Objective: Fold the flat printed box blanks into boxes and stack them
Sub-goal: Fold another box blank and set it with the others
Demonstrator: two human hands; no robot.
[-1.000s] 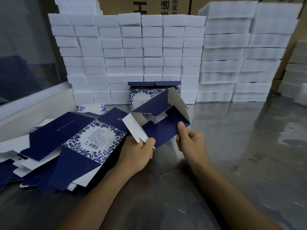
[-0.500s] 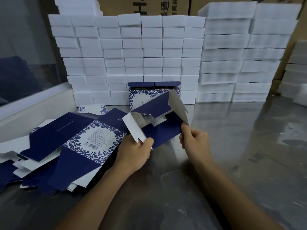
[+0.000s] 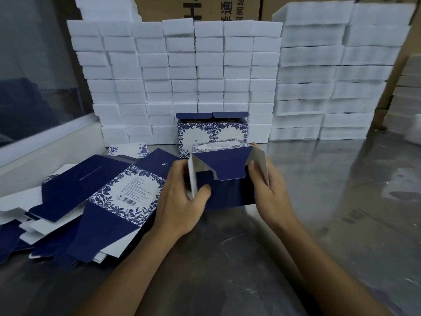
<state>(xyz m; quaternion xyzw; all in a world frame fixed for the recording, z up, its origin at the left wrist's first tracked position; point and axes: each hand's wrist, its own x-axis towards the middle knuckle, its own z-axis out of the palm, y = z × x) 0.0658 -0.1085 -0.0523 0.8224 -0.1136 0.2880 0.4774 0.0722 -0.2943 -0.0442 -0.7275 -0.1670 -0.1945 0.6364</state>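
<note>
A half-formed box (image 3: 224, 176) is held upright on the steel bench (image 3: 330, 201), just in front of two finished boxes (image 3: 213, 128) that stand side by side against the wall of white foam blocks (image 3: 182, 71). The left hand (image 3: 182, 201) is curled round the box's left side flap, its thumb laid against the dark blue front panel; the right hand (image 3: 266, 190) is wrapped round the right side flap, the fingers reaching behind it, so each grip is closed on card rather than spread wide. A tongued blue flap (image 3: 224, 165) hangs down between the two side flaps over the open end. The step in hand is judged to be the closing of this end. It is best done by keeping the body squared, so that the corners stay true, the side flaps being turned in first and the tongued flap then pressed down along its crease and tucked into the slot without being buckled. The card is thin and is likely to dent if pinched hard. A loose pile of flat blanks (image 3: 95, 197) lies to the left on the bench, yet to be folded.
</note>
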